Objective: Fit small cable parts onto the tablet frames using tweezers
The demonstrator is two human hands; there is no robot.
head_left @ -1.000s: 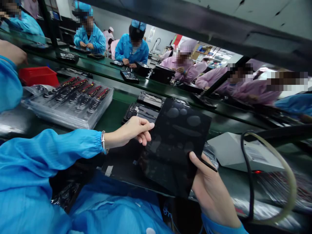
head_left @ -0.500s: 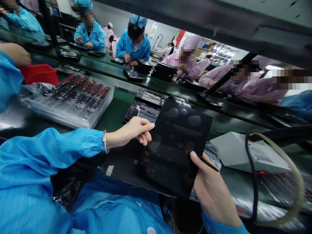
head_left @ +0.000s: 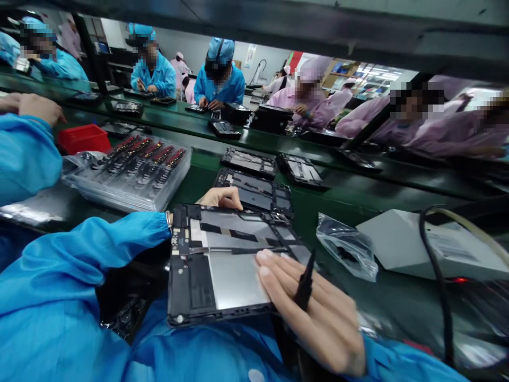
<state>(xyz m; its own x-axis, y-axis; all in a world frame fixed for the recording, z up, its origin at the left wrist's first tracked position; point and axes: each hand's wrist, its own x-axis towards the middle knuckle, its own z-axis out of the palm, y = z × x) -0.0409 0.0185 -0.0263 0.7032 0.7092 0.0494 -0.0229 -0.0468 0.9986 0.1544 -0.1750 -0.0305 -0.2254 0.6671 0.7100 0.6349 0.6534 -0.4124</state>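
An open tablet chassis (head_left: 217,260) with silver plates and black parts lies face up near my lap. My left hand (head_left: 220,198) grips its far edge, the fingers curled over the rim. My right hand (head_left: 312,307) lies flat on its right side with the fingers stretched out, and a thin black tool (head_left: 305,286) sticks up between two of them. More open chassis lie on the green belt beyond, the nearest (head_left: 254,191) just behind my left hand.
A stack of clear trays with small parts (head_left: 127,170) and a red bin (head_left: 84,139) sit at left. A plastic bag (head_left: 347,246), a grey box (head_left: 429,249) and black cable (head_left: 435,276) are at right. Other workers sit across the belt; a neighbour's hand (head_left: 37,109) is at far left.
The dark glossy panel I held up has been turned over and laid down, showing its inner side. My right hand went from gripping its corner to lying flat on it.
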